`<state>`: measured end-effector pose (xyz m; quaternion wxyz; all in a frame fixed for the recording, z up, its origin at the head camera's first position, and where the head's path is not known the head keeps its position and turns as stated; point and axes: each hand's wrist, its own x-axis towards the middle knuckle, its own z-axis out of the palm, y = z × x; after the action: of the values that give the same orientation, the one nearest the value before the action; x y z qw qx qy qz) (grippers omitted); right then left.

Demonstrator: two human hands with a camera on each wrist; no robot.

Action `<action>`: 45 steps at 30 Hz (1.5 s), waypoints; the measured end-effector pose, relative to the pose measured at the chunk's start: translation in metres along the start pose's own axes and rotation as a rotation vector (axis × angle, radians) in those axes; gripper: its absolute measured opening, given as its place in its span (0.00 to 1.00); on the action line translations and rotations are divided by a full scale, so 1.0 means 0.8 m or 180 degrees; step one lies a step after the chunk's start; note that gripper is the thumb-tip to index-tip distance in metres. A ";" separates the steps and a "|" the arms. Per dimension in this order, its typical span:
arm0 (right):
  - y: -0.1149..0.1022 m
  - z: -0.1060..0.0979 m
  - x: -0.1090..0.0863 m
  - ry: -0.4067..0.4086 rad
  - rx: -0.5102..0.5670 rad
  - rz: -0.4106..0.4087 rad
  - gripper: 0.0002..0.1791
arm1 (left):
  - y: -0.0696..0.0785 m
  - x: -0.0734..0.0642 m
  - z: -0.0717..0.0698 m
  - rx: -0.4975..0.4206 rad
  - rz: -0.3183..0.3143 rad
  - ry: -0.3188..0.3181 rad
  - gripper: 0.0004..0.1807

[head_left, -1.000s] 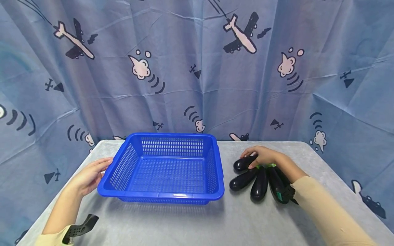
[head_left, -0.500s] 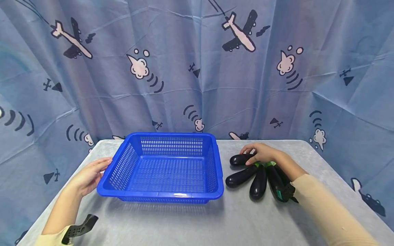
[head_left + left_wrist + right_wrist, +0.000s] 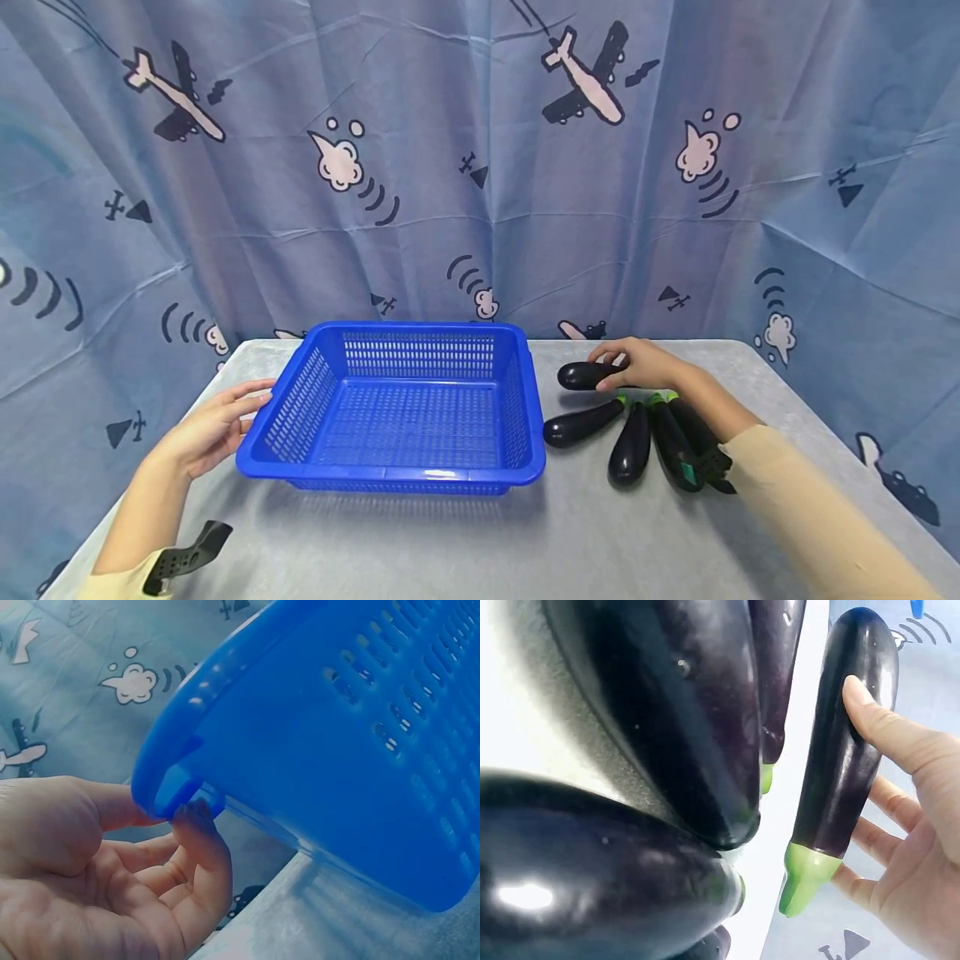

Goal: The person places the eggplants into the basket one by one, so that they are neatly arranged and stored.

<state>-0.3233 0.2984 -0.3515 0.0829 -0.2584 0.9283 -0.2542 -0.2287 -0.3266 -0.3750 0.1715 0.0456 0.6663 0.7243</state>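
Note:
A blue plastic basket [image 3: 390, 474] with slotted walls stands left of the table's middle. At its left side, my left hand [image 3: 210, 429] pinches the rim, the thumb and curled fingers meeting at the edge in the left wrist view. My right hand [image 3: 647, 365] grips a dark purple eggplant [image 3: 826, 799], thumb on one side and fingers on the other. Its green stem end points back toward the palm side. In the head view that eggplant lies behind the others, its stem end hidden by the hand. Nearest below it is another eggplant [image 3: 581, 425], close to the basket's right wall.
More eggplants, one [image 3: 630, 450] pointing forward and another [image 3: 675, 446] with a green label, lie fanned out under the right forearm. A grey-white table [image 3: 480, 550] carries everything. Behind it hangs a blue curtain [image 3: 435, 167] printed with airplanes.
The right hand has moved the gripped eggplant away from the group, toward the table's back. The neighbouring eggplant has slid left toward the basket. The left hand's fingers shifted slightly at the rim.

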 end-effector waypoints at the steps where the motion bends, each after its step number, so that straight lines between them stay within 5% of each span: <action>1: -0.001 -0.001 -0.001 0.0025 -0.0009 -0.0010 0.25 | 0.000 -0.001 0.000 0.0024 -0.0001 0.0000 0.10; 14: -0.025 -0.004 -0.006 0.0332 -0.0156 0.0005 0.25 | -0.004 -0.002 -0.006 0.0041 0.0167 -0.0117 0.13; 29: -0.047 -0.006 -0.011 0.0482 -0.0240 0.0134 0.25 | -0.007 0.009 0.016 0.0383 0.0304 0.0499 0.09; 37: -0.054 -0.010 -0.014 0.0552 -0.0270 0.0229 0.26 | -0.006 0.006 0.022 0.0913 0.0322 0.0746 0.29; 41: -0.060 -0.011 -0.014 0.0619 -0.0258 0.0203 0.26 | -0.008 0.005 0.022 0.0885 0.0316 0.0802 0.30; 45: -0.067 -0.014 -0.016 0.0695 -0.0280 0.0139 0.25 | -0.010 0.006 0.022 0.0664 0.0326 0.0804 0.18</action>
<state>-0.2926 0.2704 -0.3143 -0.0247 -0.2123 0.9475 -0.2380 -0.2266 -0.3081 -0.3815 0.0436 0.0057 0.7509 0.6590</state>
